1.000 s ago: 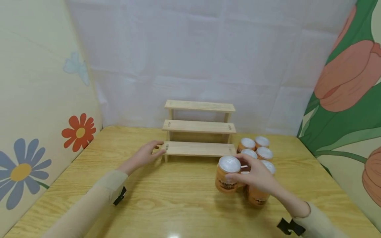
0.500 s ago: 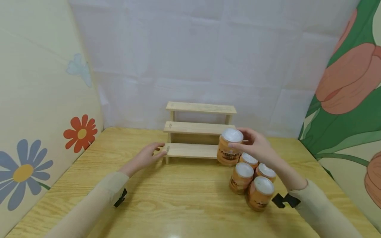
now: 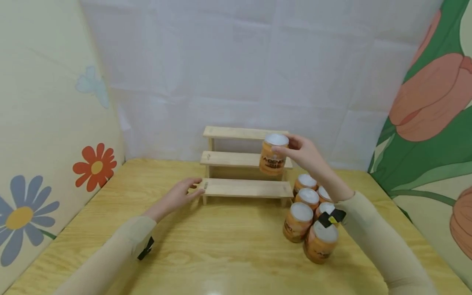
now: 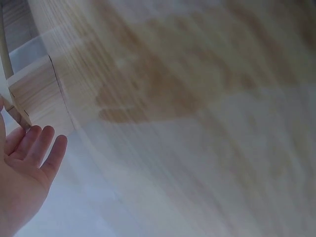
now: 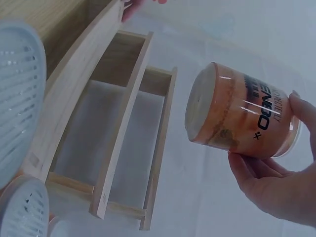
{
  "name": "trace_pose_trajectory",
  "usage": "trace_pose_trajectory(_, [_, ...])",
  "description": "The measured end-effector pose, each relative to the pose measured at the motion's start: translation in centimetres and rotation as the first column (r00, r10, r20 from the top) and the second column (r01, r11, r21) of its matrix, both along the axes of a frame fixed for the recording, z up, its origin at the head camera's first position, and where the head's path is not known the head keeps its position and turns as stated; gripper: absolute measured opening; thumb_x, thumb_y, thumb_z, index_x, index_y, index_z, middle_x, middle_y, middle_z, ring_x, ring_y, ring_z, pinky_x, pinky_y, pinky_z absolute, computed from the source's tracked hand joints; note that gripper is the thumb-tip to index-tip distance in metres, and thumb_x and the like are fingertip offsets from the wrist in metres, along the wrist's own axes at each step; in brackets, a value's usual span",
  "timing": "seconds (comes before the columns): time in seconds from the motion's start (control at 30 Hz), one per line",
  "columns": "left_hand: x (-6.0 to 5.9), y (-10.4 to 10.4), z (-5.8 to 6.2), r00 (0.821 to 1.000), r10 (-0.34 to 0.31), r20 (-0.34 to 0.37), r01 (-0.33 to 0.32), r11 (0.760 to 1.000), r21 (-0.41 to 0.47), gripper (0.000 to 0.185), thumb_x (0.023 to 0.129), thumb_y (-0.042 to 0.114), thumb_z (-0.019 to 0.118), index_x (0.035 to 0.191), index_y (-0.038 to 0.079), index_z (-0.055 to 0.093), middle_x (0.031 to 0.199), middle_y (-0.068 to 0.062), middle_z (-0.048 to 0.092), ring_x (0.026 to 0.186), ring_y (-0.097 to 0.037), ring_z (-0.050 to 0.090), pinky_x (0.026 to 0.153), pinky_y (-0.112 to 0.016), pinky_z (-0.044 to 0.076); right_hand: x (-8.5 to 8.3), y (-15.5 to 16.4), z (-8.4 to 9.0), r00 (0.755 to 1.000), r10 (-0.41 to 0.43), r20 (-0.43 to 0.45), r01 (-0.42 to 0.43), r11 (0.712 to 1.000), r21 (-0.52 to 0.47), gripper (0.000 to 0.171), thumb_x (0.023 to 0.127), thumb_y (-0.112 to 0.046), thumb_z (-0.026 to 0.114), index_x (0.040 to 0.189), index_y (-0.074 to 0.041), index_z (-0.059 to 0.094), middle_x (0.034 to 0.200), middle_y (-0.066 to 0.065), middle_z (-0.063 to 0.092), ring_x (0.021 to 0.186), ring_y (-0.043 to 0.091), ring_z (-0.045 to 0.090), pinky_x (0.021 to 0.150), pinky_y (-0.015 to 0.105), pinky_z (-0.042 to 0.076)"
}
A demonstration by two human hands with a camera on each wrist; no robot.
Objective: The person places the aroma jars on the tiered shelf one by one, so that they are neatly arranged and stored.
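Note:
An orange can (image 3: 272,159) with a silver lid and dark lettering is held near its top between the thumb and fingers of my right hand (image 3: 305,155). It hangs upright in front of the middle and top boards at the right side of a three-tier wooden shelf (image 3: 239,187). The right wrist view shows the can's pale base (image 5: 200,103) free of any board. My left hand (image 3: 179,195) is at the left end of the lowest board, fingers loosely extended, fingertips (image 4: 34,129) right at the board's end.
Several more orange cans (image 3: 298,223) stand grouped on the wooden table (image 3: 206,254) to the right of the shelf, under my right forearm. A white cloth (image 3: 236,61) hangs behind, and flower-patterned panels (image 3: 424,98) flank both sides.
My right hand has lifted the can from among the others, up and slightly left to the height of the upper boards. My left hand stays at the shelf's left end.

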State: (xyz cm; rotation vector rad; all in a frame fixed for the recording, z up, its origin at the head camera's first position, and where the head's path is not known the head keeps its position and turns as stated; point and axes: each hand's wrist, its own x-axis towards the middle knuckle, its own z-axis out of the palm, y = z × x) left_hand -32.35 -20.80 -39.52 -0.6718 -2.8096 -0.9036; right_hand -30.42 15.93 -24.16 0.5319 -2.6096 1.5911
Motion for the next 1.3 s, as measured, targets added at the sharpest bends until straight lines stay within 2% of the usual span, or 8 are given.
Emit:
trace_pose_trajectory(0.2, [0.0,-0.1,-0.3,1.0,-0.004,-0.006,0.004,1.0,0.002,0.055,0.096,0.028,0.055,0.135,-0.008,0.043,0.135,-0.027,0.048,0.116,-0.04,0.053,0.094,-0.051,0.047,-2.3,-1.1,0.8,1.0,0.008,-0.021,-0.009,0.998,-0.056,0.062,0.085,-0.038,0.068,0.137,-0.011,0.046,0.129,0.012,0.057,0.118,0.025,0.053,0.102,0.043,0.042])
trace_pose_trajectory(0.4, [0.2,-0.1,-0.2,1.0,0.002,0.001,-0.002,1.0,0.001,0.055,0.096,0.029,0.055,0.136,-0.007,0.043,0.135,-0.026,0.048,0.117,-0.04,0.052,0.094,-0.051,0.047,-4.3,-2.5,1.7,1.0,-0.005,-0.026,0.003,0.997,-0.074,0.06,0.086,-0.038,0.066,0.138,-0.016,0.045,0.135,0.011,0.051,0.126,0.027,0.047,0.105,0.048,0.038])
trace_pose_trajectory(0.73, [0.6,0.4,-0.6,1.0,0.007,-0.014,-0.007,1.0,-0.006,0.054,0.096,0.029,0.055,0.135,-0.006,0.044,0.134,-0.026,0.049,0.116,-0.04,0.053,0.093,-0.05,0.049,-6.7,-4.6,2.1,0.999,-0.03,-0.038,0.025,0.991,-0.131,0.056,0.087,-0.036,0.067,0.135,-0.014,0.05,0.132,0.011,0.05,0.124,0.027,0.048,0.105,0.048,0.039])
trace_pose_trajectory(1.03, [1.2,0.6,-0.3,1.0,0.014,-0.013,-0.014,1.0,0.006,0.055,0.096,0.03,0.055,0.136,-0.005,0.044,0.136,-0.025,0.048,0.117,-0.039,0.053,0.093,-0.05,0.048,-9.0,-6.9,2.3,0.996,-0.079,-0.043,0.069,0.98,-0.186,0.054,0.085,-0.039,0.069,0.13,-0.014,0.055,0.127,0.007,0.054,0.116,0.021,0.053,0.097,0.041,0.045])
trace_pose_trajectory(1.2, [1.4,0.8,0.0,0.999,0.017,-0.031,-0.017,1.0,0.008,0.054,0.096,0.029,0.055,0.136,-0.005,0.044,0.135,-0.025,0.048,0.116,-0.039,0.053,0.092,-0.05,0.048,-10.6,-8.2,1.9,0.995,-0.089,-0.052,0.073,0.967,-0.245,0.053,0.085,-0.034,0.07,0.131,-0.012,0.055,0.126,0.009,0.054,0.114,0.022,0.055,0.093,0.036,0.049])
trace_pose_trajectory(1.3, [1.6,0.9,0.0,1.0,0.019,-0.018,-0.019,1.0,-0.008,0.056,0.096,0.032,0.054,0.137,-0.004,0.043,0.137,-0.023,0.048,0.117,-0.038,0.053,0.093,-0.05,0.048,-11.0,-8.7,1.6,0.995,-0.091,-0.05,0.074,0.958,-0.279,0.053,0.085,-0.032,0.07,0.131,-0.01,0.054,0.124,0.01,0.054,0.111,0.022,0.056,0.092,0.035,0.05])
